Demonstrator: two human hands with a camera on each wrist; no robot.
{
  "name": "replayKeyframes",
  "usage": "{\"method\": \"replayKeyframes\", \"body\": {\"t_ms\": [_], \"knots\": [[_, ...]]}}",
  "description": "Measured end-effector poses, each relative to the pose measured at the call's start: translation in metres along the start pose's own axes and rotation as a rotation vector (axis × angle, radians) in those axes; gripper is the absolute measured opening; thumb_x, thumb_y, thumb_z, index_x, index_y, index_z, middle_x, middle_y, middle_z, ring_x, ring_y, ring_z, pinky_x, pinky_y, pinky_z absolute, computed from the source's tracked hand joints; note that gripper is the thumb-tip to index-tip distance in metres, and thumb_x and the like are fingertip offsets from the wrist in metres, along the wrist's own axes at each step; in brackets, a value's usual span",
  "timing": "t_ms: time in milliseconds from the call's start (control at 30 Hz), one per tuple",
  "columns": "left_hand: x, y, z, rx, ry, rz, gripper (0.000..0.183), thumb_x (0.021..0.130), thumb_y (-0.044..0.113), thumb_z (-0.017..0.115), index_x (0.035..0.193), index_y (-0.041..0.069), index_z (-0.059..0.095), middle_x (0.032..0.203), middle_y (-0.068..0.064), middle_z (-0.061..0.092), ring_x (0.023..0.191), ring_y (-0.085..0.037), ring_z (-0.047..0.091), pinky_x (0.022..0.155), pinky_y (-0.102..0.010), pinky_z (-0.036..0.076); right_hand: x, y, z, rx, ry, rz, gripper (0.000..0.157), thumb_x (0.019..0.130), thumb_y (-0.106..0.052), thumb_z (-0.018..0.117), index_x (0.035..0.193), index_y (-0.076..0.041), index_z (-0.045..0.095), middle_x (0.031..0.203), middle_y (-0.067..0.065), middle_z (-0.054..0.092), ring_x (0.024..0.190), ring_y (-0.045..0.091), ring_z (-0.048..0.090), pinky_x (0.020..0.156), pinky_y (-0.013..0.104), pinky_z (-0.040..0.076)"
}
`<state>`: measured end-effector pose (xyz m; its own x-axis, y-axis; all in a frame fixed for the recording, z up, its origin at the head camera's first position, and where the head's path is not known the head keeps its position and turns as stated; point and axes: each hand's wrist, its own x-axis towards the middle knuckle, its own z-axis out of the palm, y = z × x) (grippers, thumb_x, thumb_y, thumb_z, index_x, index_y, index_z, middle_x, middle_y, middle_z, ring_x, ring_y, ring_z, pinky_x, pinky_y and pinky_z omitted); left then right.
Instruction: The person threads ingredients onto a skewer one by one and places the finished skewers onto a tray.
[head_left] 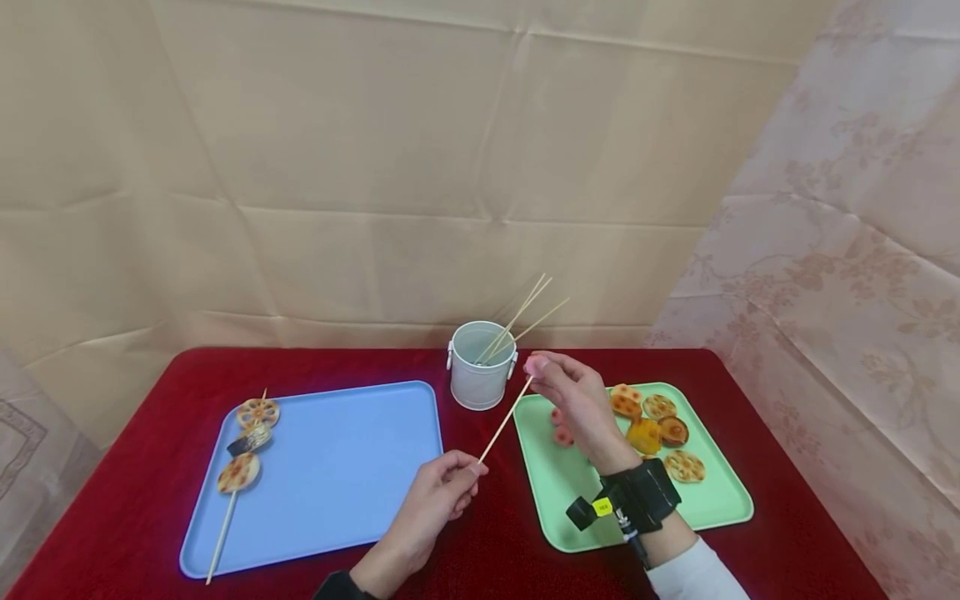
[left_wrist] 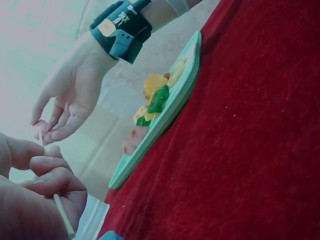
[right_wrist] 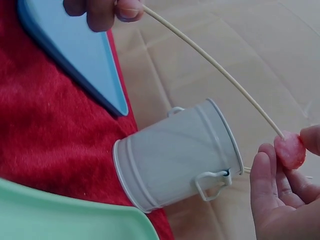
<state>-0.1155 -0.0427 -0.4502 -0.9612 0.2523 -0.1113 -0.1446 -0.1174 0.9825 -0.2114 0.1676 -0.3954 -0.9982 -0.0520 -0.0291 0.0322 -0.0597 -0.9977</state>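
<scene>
My left hand (head_left: 438, 496) grips a thin wooden skewer (head_left: 506, 419) near its lower end, the stick slanting up to the right. In the right wrist view, my right hand (right_wrist: 287, 200) pinches a small pink round food piece (right_wrist: 290, 150) between thumb and fingers. The skewer's upper end meets this piece, and the stick bows slightly between the hands. Part of the skewer's butt end (left_wrist: 64, 215) sticks out below the curled left fingers in the left wrist view. The right forearm passes over the green tray (head_left: 551, 517).
The green tray carries pink pieces (head_left: 562, 433), a yellow piece (head_left: 645, 435), green pieces (left_wrist: 159, 99) and lotus root slices (head_left: 684, 467). Between the trays, a white bucket (head_left: 478, 383) holds several skewers (head_left: 525, 312). A loaded skewer (head_left: 223, 533) lies on the blue tray (head_left: 337, 467).
</scene>
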Motion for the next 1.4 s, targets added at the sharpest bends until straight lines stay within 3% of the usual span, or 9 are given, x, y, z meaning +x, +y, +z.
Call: {"method": "replayKeyframes", "body": {"t_ms": [33, 133, 233, 300, 367, 500, 833, 1133, 1400], "knots": [[0.0, 0.0, 0.001, -0.004, 0.005, -0.002, 0.032, 0.096, 0.012, 0.054, 0.109, -0.016, 0.056, 0.072, 0.002, 0.052, 0.058, -0.004, 0.043, 0.05, -0.016, 0.035, 0.0, 0.0, 0.0, 0.015, -0.001, -0.003, 0.054, 0.087, -0.038, 0.068, 0.125, 0.0, 0.058, 0.115, 0.014, 0.064, 0.11, 0.03, 0.06, 0.085, 0.024, 0.051], [0.001, -0.001, 0.002, -0.026, 0.016, -0.002, 0.031, 0.096, 0.013, 0.055, 0.107, -0.016, 0.056, 0.071, 0.001, 0.052, 0.058, -0.004, 0.043, 0.049, -0.017, 0.033, 0.0, 0.001, 0.001, 0.005, 0.0, 0.028, 0.054, 0.085, -0.041, 0.069, 0.124, -0.003, 0.06, 0.115, 0.013, 0.066, 0.107, 0.026, 0.062, 0.058, 0.019, 0.049], [0.002, -0.001, 0.003, -0.054, 0.031, 0.001, 0.029, 0.096, 0.013, 0.056, 0.104, -0.015, 0.057, 0.07, 0.001, 0.051, 0.056, -0.005, 0.041, 0.048, -0.017, 0.032, -0.001, 0.001, 0.002, -0.047, -0.001, 0.063, 0.055, 0.083, -0.046, 0.07, 0.123, -0.009, 0.063, 0.118, 0.013, 0.066, 0.103, 0.02, 0.065, 0.041, 0.023, 0.027], [0.004, 0.0, 0.004, -0.07, 0.038, -0.002, 0.028, 0.095, 0.013, 0.056, 0.103, -0.014, 0.058, 0.069, 0.001, 0.051, 0.055, -0.004, 0.041, 0.048, -0.016, 0.031, -0.002, 0.003, 0.004, -0.055, -0.009, 0.059, 0.055, 0.083, -0.045, 0.07, 0.123, -0.008, 0.062, 0.12, 0.014, 0.065, 0.102, 0.02, 0.065, 0.045, 0.019, 0.037], [0.005, 0.0, 0.005, -0.078, 0.045, -0.005, 0.027, 0.095, 0.012, 0.055, 0.102, -0.014, 0.058, 0.068, 0.001, 0.051, 0.054, -0.004, 0.04, 0.047, -0.016, 0.031, -0.002, 0.004, 0.006, -0.055, -0.016, 0.049, 0.056, 0.083, -0.045, 0.07, 0.123, -0.007, 0.062, 0.119, 0.014, 0.065, 0.103, 0.021, 0.065, 0.062, 0.018, 0.05], [0.007, 0.001, 0.006, -0.103, 0.056, -0.008, 0.029, 0.095, 0.012, 0.055, 0.104, -0.015, 0.057, 0.068, 0.001, 0.049, 0.053, -0.005, 0.039, 0.047, -0.016, 0.03, -0.004, 0.008, 0.009, -0.03, -0.032, 0.031, 0.055, 0.084, -0.041, 0.071, 0.123, -0.004, 0.061, 0.116, 0.012, 0.066, 0.103, 0.023, 0.065, 0.09, 0.031, 0.049], [0.013, 0.003, 0.008, -0.116, 0.074, 0.002, 0.033, 0.095, 0.014, 0.056, 0.107, -0.016, 0.057, 0.067, 0.001, 0.048, 0.053, -0.006, 0.038, 0.047, -0.017, 0.03, -0.011, 0.016, 0.019, 0.009, -0.074, -0.036, 0.05, 0.086, -0.034, 0.07, 0.117, 0.005, 0.063, 0.11, 0.016, 0.067, 0.104, 0.03, 0.063, 0.089, 0.033, 0.05], [0.018, 0.003, 0.008, -0.112, 0.111, -0.015, 0.03, 0.094, 0.015, 0.057, 0.107, -0.013, 0.06, 0.068, 0.002, 0.05, 0.053, -0.006, 0.039, 0.046, -0.017, 0.031, -0.017, 0.024, 0.025, -0.025, -0.108, -0.049, 0.045, 0.087, -0.033, 0.07, 0.114, 0.003, 0.065, 0.103, 0.015, 0.069, 0.096, 0.025, 0.066, 0.086, 0.034, 0.051], [0.02, 0.002, 0.009, -0.102, 0.137, -0.004, 0.026, 0.093, 0.016, 0.059, 0.102, -0.008, 0.063, 0.069, 0.001, 0.052, 0.053, -0.006, 0.04, 0.047, -0.017, 0.031, -0.023, 0.027, 0.031, -0.085, -0.115, 0.005, 0.049, 0.085, -0.037, 0.071, 0.117, 0.001, 0.065, 0.103, 0.011, 0.071, 0.095, 0.023, 0.067, 0.085, 0.033, 0.052]]}}
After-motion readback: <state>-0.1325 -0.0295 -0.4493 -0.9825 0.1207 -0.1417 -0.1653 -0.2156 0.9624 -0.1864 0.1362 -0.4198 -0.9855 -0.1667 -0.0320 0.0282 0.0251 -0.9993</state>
